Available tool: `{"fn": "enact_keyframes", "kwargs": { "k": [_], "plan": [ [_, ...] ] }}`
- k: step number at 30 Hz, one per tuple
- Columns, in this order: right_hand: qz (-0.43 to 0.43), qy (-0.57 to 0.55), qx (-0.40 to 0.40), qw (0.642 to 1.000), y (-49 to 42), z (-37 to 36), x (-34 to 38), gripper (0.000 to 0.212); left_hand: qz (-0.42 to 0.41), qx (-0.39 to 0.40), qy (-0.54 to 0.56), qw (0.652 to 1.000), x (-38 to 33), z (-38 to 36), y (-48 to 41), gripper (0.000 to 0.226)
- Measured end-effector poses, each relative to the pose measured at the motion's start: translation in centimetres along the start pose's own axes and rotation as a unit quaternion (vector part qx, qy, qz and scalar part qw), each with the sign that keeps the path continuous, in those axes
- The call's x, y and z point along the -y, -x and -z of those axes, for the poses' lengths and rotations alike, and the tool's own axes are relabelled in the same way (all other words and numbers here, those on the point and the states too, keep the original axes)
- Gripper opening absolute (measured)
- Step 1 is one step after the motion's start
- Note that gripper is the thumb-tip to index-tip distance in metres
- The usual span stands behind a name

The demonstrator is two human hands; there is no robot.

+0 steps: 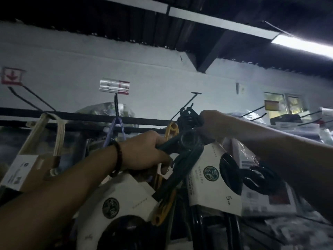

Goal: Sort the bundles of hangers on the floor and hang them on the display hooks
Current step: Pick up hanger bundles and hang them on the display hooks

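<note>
Two grips are used on one black hanger bundle, which is held up at the tip of a display hook, well above the floor. The hook heads are bunched just beside the prong. Whether any head is threaded on cannot be told: too dark and blurred.

Why it is held so (judged): the bundle is long and card-wrapped, so the top is steered while the body is lifted to take weight off the heads. The card label sits tilted below the grips, so the bundle is taken to be carried at an angle, not hanging free.

Left hand: fingers are curled tight round a dark shoulder of the bundle, and nothing else is held. A bead bracelet is seen on that wrist.

Right hand: it is closed round the bunched heads at the top. The fingertips are hidden, so the exact pinch cannot be told.

Neighbours:
- A yellow hanger is hung at the rail near the prong's base, just beside the left fingers.
- A purple hanger is hung under a price tag.
- Cream hangers are hung further left.

Colours look grouped per hook, so this prong is judged to be the target for the black bundle. A snag on the yellow hanger is flagged as a risk.
</note>
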State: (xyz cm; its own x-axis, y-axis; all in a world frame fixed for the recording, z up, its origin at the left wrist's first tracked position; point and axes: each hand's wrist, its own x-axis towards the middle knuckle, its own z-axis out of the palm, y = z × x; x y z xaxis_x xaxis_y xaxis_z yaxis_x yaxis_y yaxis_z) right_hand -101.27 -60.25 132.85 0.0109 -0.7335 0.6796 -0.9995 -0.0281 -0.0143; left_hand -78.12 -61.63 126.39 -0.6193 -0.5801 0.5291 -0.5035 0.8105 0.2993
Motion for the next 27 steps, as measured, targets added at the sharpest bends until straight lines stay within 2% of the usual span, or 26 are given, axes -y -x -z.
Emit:
{"fn": "enact_keyframes", "kwargs": {
  "k": [4, 8, 14, 18, 22, 25, 27],
  "plan": [
    [0.020, -0.009, -0.087, 0.996, -1.6, 0.4, -0.9, 0.032, 0.024, -0.037, 0.000, 0.999, -0.5, -0.5, -2.4, 0.031],
    [-0.002, -0.060, -0.167, 0.984, -2.8, 0.3, -1.7, 0.032, 0.053, -0.043, 0.091, 0.993, -0.8, -0.3, -3.5, 0.037],
    [-0.043, -0.097, -0.151, 0.983, -3.6, -0.8, -2.2, 0.028, 0.062, -0.031, 0.105, 0.992, -1.7, 0.0, -5.1, 0.013],
    [-0.057, -0.090, -0.123, 0.987, -3.4, -1.2, -2.0, 0.025, 0.075, -0.021, 0.092, 0.993, -2.0, -0.2, -5.6, 0.012],
    [-0.048, -0.102, -0.107, 0.988, -3.8, -0.9, -1.2, 0.026, 0.081, -0.024, 0.103, 0.991, -1.9, 0.5, -5.7, 0.022],
    [-0.039, -0.101, -0.093, 0.990, -4.5, -0.8, -0.6, 0.030, 0.093, -0.041, 0.112, 0.989, -1.6, 1.3, -6.2, 0.014],
    [-0.044, -0.120, -0.079, 0.989, -5.2, -1.4, -0.5, 0.025, 0.100, -0.048, 0.109, 0.988, -1.2, 1.5, -6.7, 0.012]
  ]
}}
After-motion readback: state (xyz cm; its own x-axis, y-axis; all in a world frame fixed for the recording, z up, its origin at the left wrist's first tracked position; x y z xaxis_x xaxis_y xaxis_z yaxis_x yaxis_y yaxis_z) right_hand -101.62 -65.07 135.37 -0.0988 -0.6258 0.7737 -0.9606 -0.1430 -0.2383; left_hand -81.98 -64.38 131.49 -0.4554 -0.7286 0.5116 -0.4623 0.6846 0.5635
